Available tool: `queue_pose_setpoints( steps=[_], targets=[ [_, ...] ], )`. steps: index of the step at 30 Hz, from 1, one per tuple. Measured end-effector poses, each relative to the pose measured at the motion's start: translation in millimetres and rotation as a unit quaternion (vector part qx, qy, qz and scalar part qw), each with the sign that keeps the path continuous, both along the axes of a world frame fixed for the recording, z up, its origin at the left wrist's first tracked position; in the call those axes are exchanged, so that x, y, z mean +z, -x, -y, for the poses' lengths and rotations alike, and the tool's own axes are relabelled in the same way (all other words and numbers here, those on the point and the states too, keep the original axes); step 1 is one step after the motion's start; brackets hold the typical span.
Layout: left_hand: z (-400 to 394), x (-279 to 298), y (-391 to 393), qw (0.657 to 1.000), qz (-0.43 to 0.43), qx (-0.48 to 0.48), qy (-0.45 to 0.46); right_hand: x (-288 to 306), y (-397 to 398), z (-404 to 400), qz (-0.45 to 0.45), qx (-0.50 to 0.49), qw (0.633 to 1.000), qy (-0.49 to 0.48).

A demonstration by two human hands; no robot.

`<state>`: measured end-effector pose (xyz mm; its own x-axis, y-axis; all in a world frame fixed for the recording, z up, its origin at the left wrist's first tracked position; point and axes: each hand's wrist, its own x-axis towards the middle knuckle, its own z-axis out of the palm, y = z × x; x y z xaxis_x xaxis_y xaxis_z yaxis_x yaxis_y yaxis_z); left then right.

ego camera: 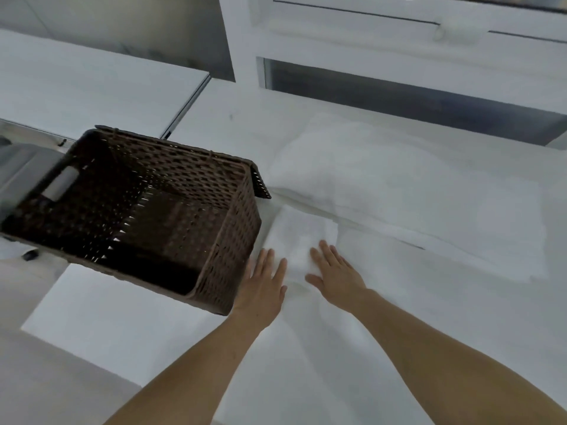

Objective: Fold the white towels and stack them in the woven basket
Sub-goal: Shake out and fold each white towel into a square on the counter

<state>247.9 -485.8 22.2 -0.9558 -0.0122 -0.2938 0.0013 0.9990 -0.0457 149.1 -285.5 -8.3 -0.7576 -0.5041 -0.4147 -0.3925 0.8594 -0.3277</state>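
A small folded white towel lies on the white surface just right of the dark brown woven basket. My left hand lies flat with straight fingers at the towel's near left edge, close to the basket's wall. My right hand presses flat on the towel's near right part. The basket is empty inside and has a cut-out handle in its left wall. A bigger white towel lies spread out behind and to the right.
A white window frame rises at the back. A white counter runs off to the back left. The basket juts past the surface's left edge, with a grey object beside it.
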Motion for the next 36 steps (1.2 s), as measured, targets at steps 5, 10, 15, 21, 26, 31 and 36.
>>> queue_pose_setpoints(
  steps=[5, 10, 15, 21, 26, 31, 36],
  targets=[
    [13, -4, 8, 1.0, 0.005, 0.012, -0.014, -1, 17, 22, -0.017, 0.018, 1.0, -0.005],
    [19, -5, 13, 1.0, 0.011, 0.014, -0.023, -2, 22, 33, -0.021, 0.02, 0.999, -0.016],
    [23, 3, 11, 0.999, 0.033, 0.014, -0.041, 16, 14, 24, -0.034, 0.006, 0.999, 0.004],
    [-6, 25, 22, 0.996, 0.045, -0.01, -0.078, 53, -16, -21, -0.083, -0.065, 0.994, 0.025],
    [-61, 31, 45, 0.992, 0.015, -0.07, -0.099, 72, -37, -87, -0.105, -0.134, 0.985, 0.015],
    [-131, 35, 76, 0.981, 0.002, -0.152, -0.118, 86, -41, -172, -0.114, -0.223, 0.968, -0.001],
    [-203, 33, 110, 0.97, -0.026, -0.197, -0.139, 84, -33, -247, -0.112, -0.276, 0.955, -0.019]
  ],
)
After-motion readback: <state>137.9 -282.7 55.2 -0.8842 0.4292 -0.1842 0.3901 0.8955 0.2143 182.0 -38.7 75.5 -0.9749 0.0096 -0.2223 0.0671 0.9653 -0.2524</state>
